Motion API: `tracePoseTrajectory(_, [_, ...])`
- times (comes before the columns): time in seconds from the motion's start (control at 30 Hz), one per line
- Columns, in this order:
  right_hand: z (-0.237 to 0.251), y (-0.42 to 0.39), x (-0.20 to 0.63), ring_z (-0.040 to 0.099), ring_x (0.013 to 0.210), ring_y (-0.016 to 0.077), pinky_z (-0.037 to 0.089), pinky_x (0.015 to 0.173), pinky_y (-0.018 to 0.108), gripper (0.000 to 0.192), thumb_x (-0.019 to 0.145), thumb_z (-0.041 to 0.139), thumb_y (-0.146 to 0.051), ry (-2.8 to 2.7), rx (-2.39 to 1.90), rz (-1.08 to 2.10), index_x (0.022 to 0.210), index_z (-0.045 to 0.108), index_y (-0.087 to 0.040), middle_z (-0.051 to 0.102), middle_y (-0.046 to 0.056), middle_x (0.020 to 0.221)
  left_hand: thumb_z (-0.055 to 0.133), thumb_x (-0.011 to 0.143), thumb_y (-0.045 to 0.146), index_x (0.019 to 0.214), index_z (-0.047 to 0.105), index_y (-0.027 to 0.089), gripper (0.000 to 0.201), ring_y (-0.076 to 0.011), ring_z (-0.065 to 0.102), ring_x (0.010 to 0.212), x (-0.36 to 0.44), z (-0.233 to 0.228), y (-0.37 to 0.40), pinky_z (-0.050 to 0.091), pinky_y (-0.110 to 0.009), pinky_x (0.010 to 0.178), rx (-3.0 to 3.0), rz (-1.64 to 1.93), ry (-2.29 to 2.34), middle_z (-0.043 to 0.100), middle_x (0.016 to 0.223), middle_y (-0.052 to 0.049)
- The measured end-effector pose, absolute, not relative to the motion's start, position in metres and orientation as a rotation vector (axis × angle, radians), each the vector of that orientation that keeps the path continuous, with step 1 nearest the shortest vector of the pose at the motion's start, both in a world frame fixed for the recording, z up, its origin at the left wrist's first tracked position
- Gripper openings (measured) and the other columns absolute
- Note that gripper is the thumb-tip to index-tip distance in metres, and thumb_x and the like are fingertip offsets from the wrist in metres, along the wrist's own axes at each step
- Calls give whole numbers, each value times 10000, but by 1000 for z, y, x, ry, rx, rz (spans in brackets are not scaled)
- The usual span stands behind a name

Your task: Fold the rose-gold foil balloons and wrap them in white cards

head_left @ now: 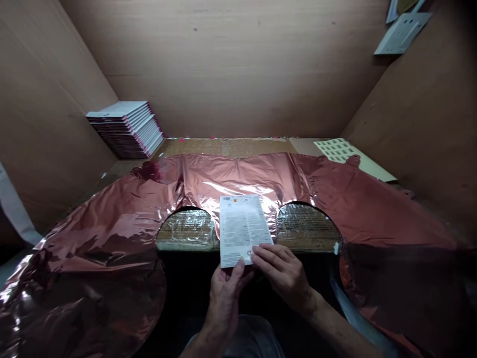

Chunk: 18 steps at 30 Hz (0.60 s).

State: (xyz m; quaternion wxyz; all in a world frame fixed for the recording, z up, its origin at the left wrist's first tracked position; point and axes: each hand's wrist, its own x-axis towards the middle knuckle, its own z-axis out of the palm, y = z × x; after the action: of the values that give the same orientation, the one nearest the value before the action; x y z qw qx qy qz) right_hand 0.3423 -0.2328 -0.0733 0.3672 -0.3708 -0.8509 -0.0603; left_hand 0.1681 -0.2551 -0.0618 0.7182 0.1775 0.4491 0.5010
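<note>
A white printed packet (242,226) lies at the middle of the worktop's (257,146) near edge, its lower end reaching just past that edge. The left hand (225,293) pinches this lower end, thumb on top and fingers underneath. The right hand (285,271) lays its fingers, close together, on the packet's near right corner; its thumb is hidden, so I cannot tell whether that grip pinches. Pink shiny foil (234,171) covers most of the worktop, with rounded openings at the near edge on both sides of the packet. A stack of white cards (128,130) stands at the far left corner, and a yellowish label sheet (367,164) lies at the far right corner, partly under the foil.
</note>
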Motion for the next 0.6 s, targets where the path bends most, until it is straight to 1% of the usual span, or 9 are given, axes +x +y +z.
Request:
tracePoseTrajectory(0.03, [-72, -231, 334, 622, 1090, 240, 526, 887, 404, 225, 976, 523, -171, -2165, -959, -125, 1164, 647, -166, 696, 108, 1146, 820, 691, 408, 1034, 693, 155, 445, -249, 660, 1048, 169, -60, -252, 547, -345, 889, 347, 1165, 971, 700, 1130, -124])
tracePoseTrajectory(0.1, [-67, -227, 319, 631, 1022, 230, 529, 859, 388, 174, 971, 558, -233, -2104, -992, -47, 1101, 664, -186, 702, 97, 1084, 844, 655, 369, 1014, 707, 150, 443, -254, 668, 1030, 168, -57, -245, 554, -351, 887, 327, 1247, 958, 718, 1086, -116])
tracePoseTrajectory(0.17, [-59, -223, 305, 630, 935, 214, 526, 810, 361, 151, 982, 544, -276, -2038, -1051, 45, 1021, 665, -195, 695, 85, 1007, 834, 668, 366, 1025, 711, 154, 433, -246, 676, 1006, 164, -56, -240, 555, -349, 891, 364, 1310, 968, 726, 1061, -106])
tracePoseTrajectory(0.23, [-48, -219, 294, 618, 845, 198, 514, 745, 330, 192, 1001, 498, -294, -2020, -1129, 143, 921, 639, -190, 670, 73, 921, 809, 702, 392, 1042, 709, 161, 423, -238, 686, 973, 158, -58, -238, 561, -339, 878, 455, 1361, 1042, 732, 1035, -96])
tracePoseTrajectory(0.3, [-36, -213, 287, 599, 763, 194, 490, 657, 308, 278, 1017, 442, -326, -2108, -1178, 214, 819, 580, -189, 632, 61, 833, 793, 715, 433, 1030, 715, 160, 424, -241, 696, 925, 151, -59, -238, 575, -324, 828, 606, 1361, 1182, 740, 987, -93])
tracePoseTrajectory(0.37, [-27, -205, 283, 575, 679, 190, 446, 568, 295, 336, 1028, 393, -343, -2234, -1157, 187, 751, 517, -200, 592, 46, 749, 779, 721, 473, 994, 724, 148, 428, -249, 703, 870, 143, -57, -236, 590, -311, 753, 768, 1301, 1290, 743, 929, -99])
tracePoseTrajectory(0.43, [-27, -194, 283, 563, 628, 183, 421, 538, 292, 327, 1031, 373, -308, -2249, -1108, 51, 745, 496, -206, 574, 36, 713, 756, 735, 507, 964, 723, 141, 433, -248, 706, 815, 133, -51, -228, 596, -300, 667, 855, 1255, 1321, 741, 902, -106])
tracePoseTrajectory(0.5, [-36, -182, 287, 572, 599, 161, 438, 540, 274, 268, 1022, 388, -247, -2161, -1075, -37, 792, 521, -208, 583, 24, 716, 742, 738, 535, 954, 710, 141, 450, -233, 706, 743, 120, -42, -211, 590, -289, 591, 862, 1294, 1324, 737, 891, -103])
tracePoseTrajectory(0.6, [-60, -171, 295, 582, 524, 117, 482, 490, 202, 223, 1001, 422, -237, -2073, -1028, 96, 822, 556, -236, 585, -11, 679, 771, 698, 548, 905, 687, 136, 470, -197, 693, 631, 85, -26, -160, 581, -279, 562, 821, 1460, 1357, 733, 820, -83])
